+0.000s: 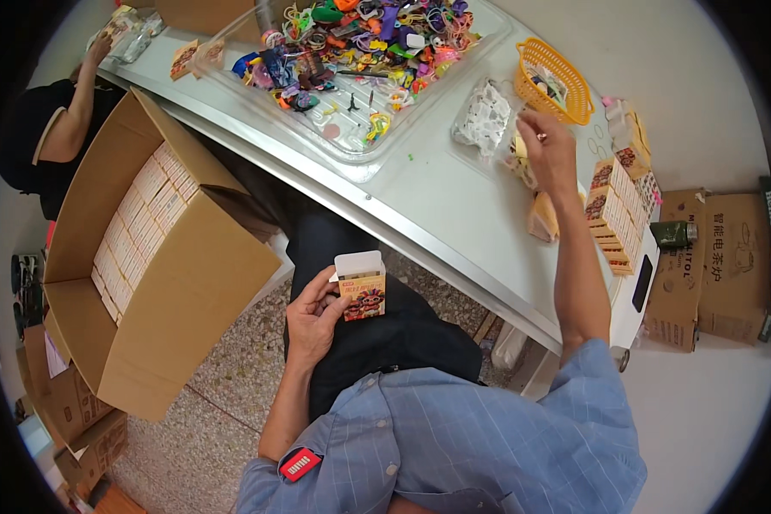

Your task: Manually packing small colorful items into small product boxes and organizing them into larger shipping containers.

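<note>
My left hand point(312, 321) grips a small printed carton point(364, 298) over my lap, its white top flap standing open. My right hand point(550, 154) is raised over the right part of the table, its fingers curled together; whatever they may hold is too small to name. Close by lie a clear plastic bag of white pieces point(486, 120) and a yellow plastic basket point(584, 101) with small packets in it. Partly behind the right hand and forearm are a bag with yellowish contents point(520, 163) and a tan packet point(542, 218).
A large clear tub point(360, 161) of colourful small toys stands on the white table point(403, 201). Left of me, a big cardboard box point(188, 300) holds rows of small cartons. More cartons point(617, 214) are stacked at the table's right end, near a phone point(642, 283). Another person point(56, 141) works at far left.
</note>
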